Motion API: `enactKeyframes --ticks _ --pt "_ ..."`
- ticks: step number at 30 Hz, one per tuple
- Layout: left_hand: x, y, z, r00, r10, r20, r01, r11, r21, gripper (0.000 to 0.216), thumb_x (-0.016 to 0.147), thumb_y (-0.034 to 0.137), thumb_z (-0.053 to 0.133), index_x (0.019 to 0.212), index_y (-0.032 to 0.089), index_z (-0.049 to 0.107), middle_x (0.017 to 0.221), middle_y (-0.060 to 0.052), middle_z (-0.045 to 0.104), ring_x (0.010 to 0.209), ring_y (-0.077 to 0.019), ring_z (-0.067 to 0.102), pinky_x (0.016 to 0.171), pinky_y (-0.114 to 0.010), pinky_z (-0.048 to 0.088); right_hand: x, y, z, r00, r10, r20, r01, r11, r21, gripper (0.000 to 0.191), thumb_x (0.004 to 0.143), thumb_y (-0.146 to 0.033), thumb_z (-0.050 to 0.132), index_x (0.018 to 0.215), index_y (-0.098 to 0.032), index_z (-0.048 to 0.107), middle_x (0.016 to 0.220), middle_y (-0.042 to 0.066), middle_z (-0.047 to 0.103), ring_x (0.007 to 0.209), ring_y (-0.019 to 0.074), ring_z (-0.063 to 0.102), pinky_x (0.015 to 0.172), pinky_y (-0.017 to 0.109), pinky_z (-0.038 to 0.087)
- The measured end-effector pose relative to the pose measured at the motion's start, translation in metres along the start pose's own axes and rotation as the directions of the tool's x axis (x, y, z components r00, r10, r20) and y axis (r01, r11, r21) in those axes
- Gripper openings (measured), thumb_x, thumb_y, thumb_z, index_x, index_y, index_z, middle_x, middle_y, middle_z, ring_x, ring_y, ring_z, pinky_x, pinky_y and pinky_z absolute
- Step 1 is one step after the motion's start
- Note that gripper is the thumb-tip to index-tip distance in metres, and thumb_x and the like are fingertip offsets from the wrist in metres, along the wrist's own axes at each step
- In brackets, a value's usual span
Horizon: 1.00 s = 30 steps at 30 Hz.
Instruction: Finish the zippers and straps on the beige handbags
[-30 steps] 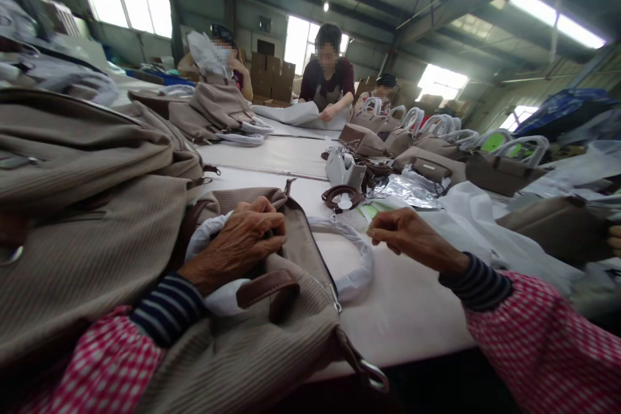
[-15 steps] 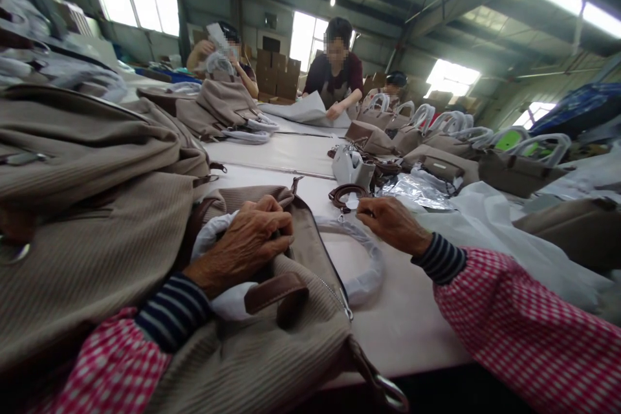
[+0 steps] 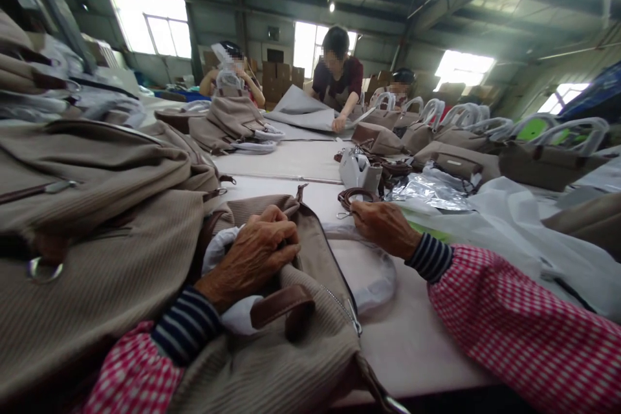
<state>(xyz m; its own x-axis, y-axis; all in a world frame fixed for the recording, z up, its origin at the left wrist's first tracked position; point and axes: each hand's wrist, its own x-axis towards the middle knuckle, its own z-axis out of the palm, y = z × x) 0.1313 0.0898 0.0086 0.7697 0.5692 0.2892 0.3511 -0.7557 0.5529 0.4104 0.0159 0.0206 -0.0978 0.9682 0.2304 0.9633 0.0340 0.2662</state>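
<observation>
A beige ribbed handbag (image 3: 272, 349) lies in front of me, its brown handle tab near my wrist. My left hand (image 3: 255, 252) rests on the bag's open top, fingers curled over the edge and the white paper stuffing (image 3: 218, 249). My right hand (image 3: 383, 226) stretches forward over the white table (image 3: 417, 336), fingers closed at a coiled brown strap (image 3: 356, 196) with a metal clip. A handle wrapped in white film (image 3: 373, 272) lies on the table between my hands.
A tall pile of beige bags (image 3: 97, 207) fills the left. A white box (image 3: 359, 171), crumpled plastic (image 3: 427, 191) and white sheeting (image 3: 524, 233) lie to the right, with a row of finished bags (image 3: 460, 155) behind. Three people work at the far end.
My right hand has moved forward and left across the table to the coiled brown strap. My left hand has stayed on the bag. The view has tilted up slightly.
</observation>
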Motion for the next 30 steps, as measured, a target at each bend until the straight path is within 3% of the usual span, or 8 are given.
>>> enactKeyframes --ticks 4,8,12,16,19,30 --pt "-0.001 0.002 0.0 0.999 -0.034 -0.013 0.034 0.999 -0.017 0.017 0.091 0.027 0.057 0.081 0.019 0.068 0.098 -0.006 0.057 0.093 -0.0238 0.056 0.09 -0.042 0.044 -0.013 0.015 -0.008 0.976 -0.036 -0.213 0.072 0.984 0.161 0.019 0.097 -0.016 0.047 0.089 -0.015 0.064 0.071 0.004 0.067 0.062 0.0157 0.06 0.062 0.028 0.032" --pt "-0.001 0.002 -0.001 1.0 -0.024 -0.009 0.023 0.999 -0.03 0.02 0.094 0.028 0.055 0.082 0.018 0.067 0.098 -0.006 0.057 0.098 -0.0246 0.056 0.091 -0.042 0.045 -0.037 -0.002 -0.036 0.918 -0.178 -0.355 0.27 0.936 0.228 0.02 0.1 -0.015 0.045 0.091 -0.016 0.063 0.077 0.004 0.067 0.064 0.0133 0.058 0.064 0.027 0.034" --pt "-0.001 0.001 -0.002 0.999 -0.035 0.002 0.035 0.999 -0.027 0.02 0.095 0.027 0.055 0.084 0.018 0.067 0.098 -0.006 0.056 0.102 -0.0247 0.055 0.094 -0.042 0.044 -0.056 -0.045 -0.051 0.905 -0.341 -0.255 0.397 0.893 0.214 0.022 0.096 -0.005 0.044 0.083 -0.017 0.056 0.071 0.001 0.061 0.054 0.0111 0.044 0.055 0.029 0.024" --pt "-0.001 0.001 -0.002 0.997 -0.078 -0.012 0.078 0.997 -0.01 0.016 0.095 0.025 0.056 0.084 0.018 0.067 0.096 -0.005 0.056 0.101 -0.024 0.056 0.091 -0.041 0.044 -0.056 -0.074 -0.041 0.908 -0.334 -0.252 0.398 0.876 0.273 0.021 0.098 -0.008 0.044 0.082 -0.017 0.053 0.067 0.0 0.058 0.051 0.011 0.038 0.054 0.03 0.018" --pt "-0.001 0.004 -0.003 0.993 -0.116 -0.025 0.116 0.993 0.004 0.015 0.093 0.022 0.057 0.081 0.018 0.064 0.093 -0.004 0.056 0.098 -0.0237 0.056 0.088 -0.04 0.043 -0.049 -0.08 -0.032 0.905 -0.309 -0.291 0.393 0.87 0.299 0.02 0.1 -0.012 0.046 0.082 -0.017 0.053 0.067 0.0 0.057 0.051 0.0113 0.038 0.054 0.029 0.018" --pt "-0.003 0.006 -0.002 0.99 -0.135 -0.046 0.134 0.991 -0.021 0.014 0.092 0.02 0.058 0.079 0.018 0.064 0.092 -0.003 0.057 0.095 -0.0221 0.056 0.086 -0.039 0.041 -0.053 -0.084 -0.032 0.94 -0.258 -0.223 0.325 0.876 0.356 0.021 0.091 -0.003 0.047 0.078 -0.02 0.048 0.063 -0.001 0.055 0.048 0.012 0.038 0.052 0.029 0.018"
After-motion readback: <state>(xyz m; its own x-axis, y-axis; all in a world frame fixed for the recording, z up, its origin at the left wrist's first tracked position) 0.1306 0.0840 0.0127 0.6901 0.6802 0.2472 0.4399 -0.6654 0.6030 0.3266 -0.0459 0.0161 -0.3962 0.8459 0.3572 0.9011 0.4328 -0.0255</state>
